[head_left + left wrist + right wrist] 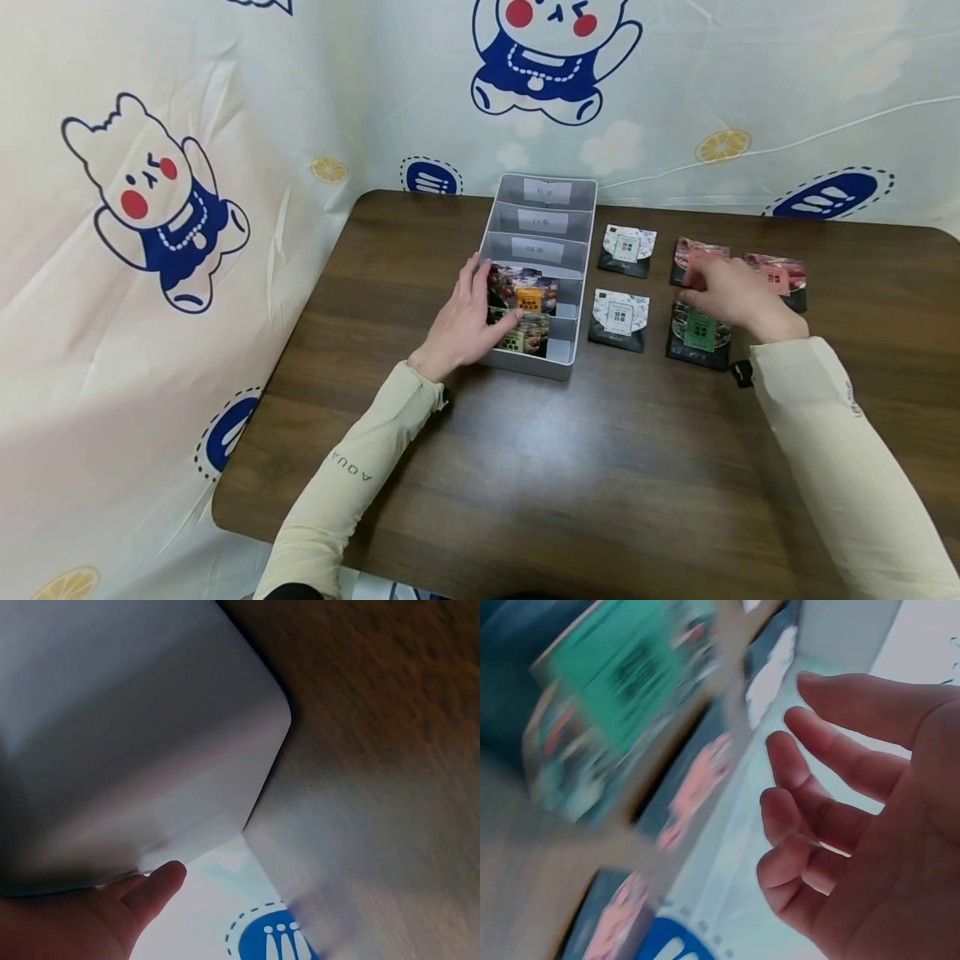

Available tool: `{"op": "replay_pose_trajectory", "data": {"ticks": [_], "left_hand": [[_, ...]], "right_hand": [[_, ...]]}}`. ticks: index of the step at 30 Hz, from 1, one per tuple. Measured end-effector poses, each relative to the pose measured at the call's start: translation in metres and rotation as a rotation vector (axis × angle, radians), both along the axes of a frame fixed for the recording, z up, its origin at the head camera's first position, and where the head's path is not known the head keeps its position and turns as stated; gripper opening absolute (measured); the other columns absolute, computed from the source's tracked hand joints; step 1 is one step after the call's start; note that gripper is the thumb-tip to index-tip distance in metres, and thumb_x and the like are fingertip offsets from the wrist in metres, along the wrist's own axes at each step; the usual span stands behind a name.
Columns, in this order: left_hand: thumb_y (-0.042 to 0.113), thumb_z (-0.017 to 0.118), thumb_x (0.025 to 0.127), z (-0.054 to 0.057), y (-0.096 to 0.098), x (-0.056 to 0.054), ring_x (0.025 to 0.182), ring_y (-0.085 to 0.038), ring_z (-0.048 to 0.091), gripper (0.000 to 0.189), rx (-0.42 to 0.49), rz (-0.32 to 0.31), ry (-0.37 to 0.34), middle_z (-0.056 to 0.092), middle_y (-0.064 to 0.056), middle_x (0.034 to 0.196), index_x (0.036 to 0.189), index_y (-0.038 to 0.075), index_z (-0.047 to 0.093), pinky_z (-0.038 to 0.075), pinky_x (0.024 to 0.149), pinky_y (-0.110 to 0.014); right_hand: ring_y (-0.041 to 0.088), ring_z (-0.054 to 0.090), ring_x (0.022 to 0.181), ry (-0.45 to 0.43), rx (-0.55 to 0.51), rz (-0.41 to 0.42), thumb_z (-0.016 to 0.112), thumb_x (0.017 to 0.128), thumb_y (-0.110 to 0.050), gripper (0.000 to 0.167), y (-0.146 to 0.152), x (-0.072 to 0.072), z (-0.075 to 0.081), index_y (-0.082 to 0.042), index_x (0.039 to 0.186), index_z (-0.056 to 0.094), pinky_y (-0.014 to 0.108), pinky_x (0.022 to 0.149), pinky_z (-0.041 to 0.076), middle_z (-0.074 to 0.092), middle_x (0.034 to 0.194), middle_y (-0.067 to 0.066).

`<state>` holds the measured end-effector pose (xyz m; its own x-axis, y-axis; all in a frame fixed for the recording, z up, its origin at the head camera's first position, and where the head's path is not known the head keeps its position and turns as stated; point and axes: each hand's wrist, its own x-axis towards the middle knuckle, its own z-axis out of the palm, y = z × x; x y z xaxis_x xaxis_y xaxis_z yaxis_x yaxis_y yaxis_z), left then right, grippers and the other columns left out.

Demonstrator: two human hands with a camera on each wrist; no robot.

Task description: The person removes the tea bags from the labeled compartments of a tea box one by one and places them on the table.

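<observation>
A grey divided box holds an orange-labelled packet and a green-yellow-labelled packet in its two nearest compartments. My left hand rests against the box's left side, thumb extended over the nearest compartment. In the left wrist view, part of that hand lies along the grey wall. My right hand hovers among the loose packets, above a green-labelled packet and partly over a red-labelled packet. Its fingers are loosely bent with nothing between them in the right wrist view.
Two white-patterned packets lie right of the box. Another red-labelled packet lies farther right. Paper labels mark the box's farther compartments. A printed curtain hangs behind the brown table.
</observation>
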<state>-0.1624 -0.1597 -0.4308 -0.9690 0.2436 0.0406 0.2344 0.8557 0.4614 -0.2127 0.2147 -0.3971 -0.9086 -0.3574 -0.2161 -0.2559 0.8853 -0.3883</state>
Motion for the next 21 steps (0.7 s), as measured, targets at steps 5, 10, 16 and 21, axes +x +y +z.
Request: {"op": "replay_pose_trajectory", "data": {"ticks": [5, 10, 16, 21], "left_hand": [[0.067, 0.044, 0.09, 0.0, -0.001, -0.001, 0.148, -0.028, 0.019, 0.097, -0.004, 0.009, -0.018, 0.001, -0.011, 0.163, 0.155, 0.005, 0.008, 0.036, 0.111, -0.044], [0.068, 0.042, 0.09, 0.0, 0.0, 0.0, 0.15, -0.026, 0.015, 0.099, -0.009, 0.017, -0.042, -0.003, -0.009, 0.164, 0.155, 0.004, 0.005, 0.033, 0.113, -0.043], [0.069, 0.041, 0.09, 0.0, 0.0, 0.001, 0.15, -0.026, 0.013, 0.099, -0.028, 0.025, -0.046, -0.008, -0.009, 0.164, 0.155, 0.003, 0.005, 0.035, 0.112, -0.044], [0.071, 0.037, 0.09, 0.0, -0.001, 0.001, 0.151, -0.026, 0.011, 0.1, -0.062, 0.033, -0.049, -0.009, -0.01, 0.164, 0.155, 0.001, 0.006, 0.032, 0.114, -0.042]], "right_hand": [[0.036, 0.059, 0.095, 0.097, -0.121, 0.023, 0.061, 0.093, -0.016, 0.026, -0.031, 0.0, 0.011, 0.004, 0.108, 0.064, 0.053, 0.083, 0.045, 0.065, 0.103, 0.024], [0.034, 0.06, 0.094, 0.132, -0.209, 0.044, 0.061, 0.093, -0.015, 0.023, -0.064, -0.001, 0.016, 0.002, 0.106, 0.065, 0.05, 0.083, 0.046, 0.067, 0.102, 0.021], [0.03, 0.061, 0.094, 0.18, -0.289, 0.091, 0.062, 0.092, -0.013, 0.021, -0.104, 0.0, 0.012, 0.001, 0.106, 0.065, 0.045, 0.086, 0.048, 0.067, 0.103, 0.017], [0.033, 0.056, 0.104, 0.182, -0.307, 0.113, 0.063, 0.092, -0.015, 0.026, -0.133, 0.003, 0.014, 0.001, 0.112, 0.064, 0.046, 0.092, 0.044, 0.064, 0.11, 0.016]]}}
